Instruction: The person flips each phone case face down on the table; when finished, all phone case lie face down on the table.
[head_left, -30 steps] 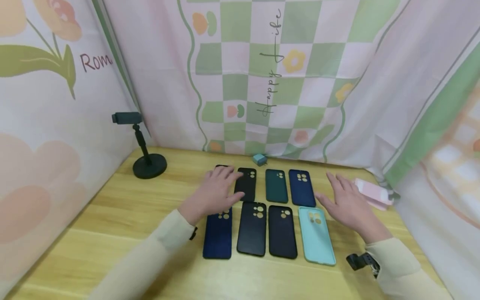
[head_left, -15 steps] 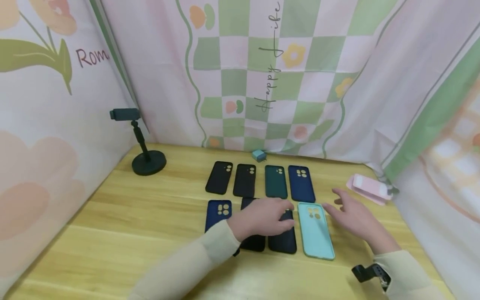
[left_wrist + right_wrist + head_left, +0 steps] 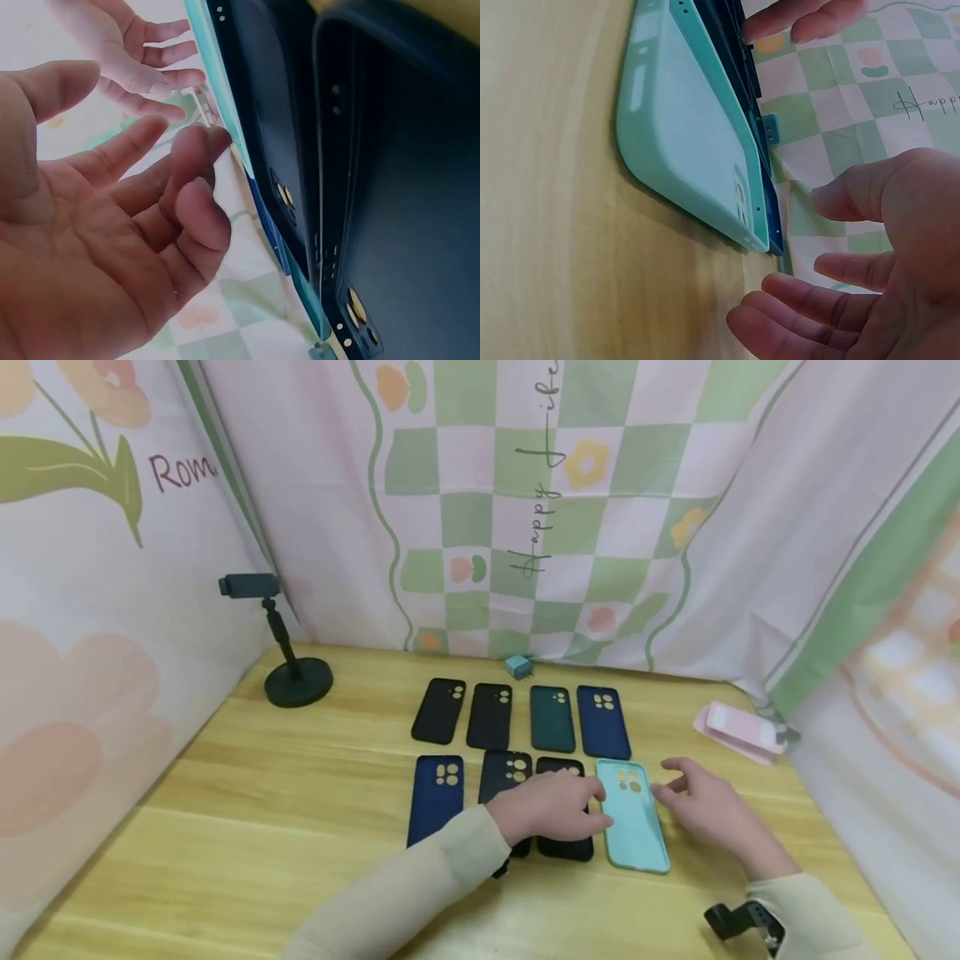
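The left hand [image 3: 551,806] and right hand [image 3: 711,814] flank the turquoise phone case [image 3: 636,828] at the near row's right end, digits apart, gripping nothing. Best pinch its long edges evenly, without nudging the black case [image 3: 566,850] beside it. Wooden table [image 3: 225,827] beneath; checkered curtain [image 3: 517,531] behind.

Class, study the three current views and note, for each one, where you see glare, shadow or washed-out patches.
Head view: pale glare on the table near the bottom edge; left wrist view: the curtain washes out to near-white at upper left, while the nearest dark phone case looks dim; right wrist view: a soft shadow along the lower edge of the turquoise phone case.
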### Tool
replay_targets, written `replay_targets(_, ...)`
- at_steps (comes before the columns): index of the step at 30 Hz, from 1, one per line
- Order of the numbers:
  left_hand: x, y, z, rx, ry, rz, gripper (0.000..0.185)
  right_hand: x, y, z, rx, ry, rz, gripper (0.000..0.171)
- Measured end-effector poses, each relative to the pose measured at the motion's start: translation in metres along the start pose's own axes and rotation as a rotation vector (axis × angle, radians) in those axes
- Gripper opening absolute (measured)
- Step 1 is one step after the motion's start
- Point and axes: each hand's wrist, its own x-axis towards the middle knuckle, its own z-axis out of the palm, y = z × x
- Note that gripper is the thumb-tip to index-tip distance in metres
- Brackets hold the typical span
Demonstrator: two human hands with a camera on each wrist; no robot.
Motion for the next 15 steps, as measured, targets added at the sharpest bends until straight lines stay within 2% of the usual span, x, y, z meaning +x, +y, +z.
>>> replay_targets(8, 0.011, 0.001, 0.010, -0.013, -0.061, -0.038, 0.044, 0.000, 0.002, 0.007, 0.016, -0.025, 0.031, 0.061)
replay_targets(15, 0.012, 0.001, 0.011, -0.025, -0.055, -0.038, 0.045, 0.002, -0.002, 0.011, 0.140, -0.060, 0.067, 0.057)
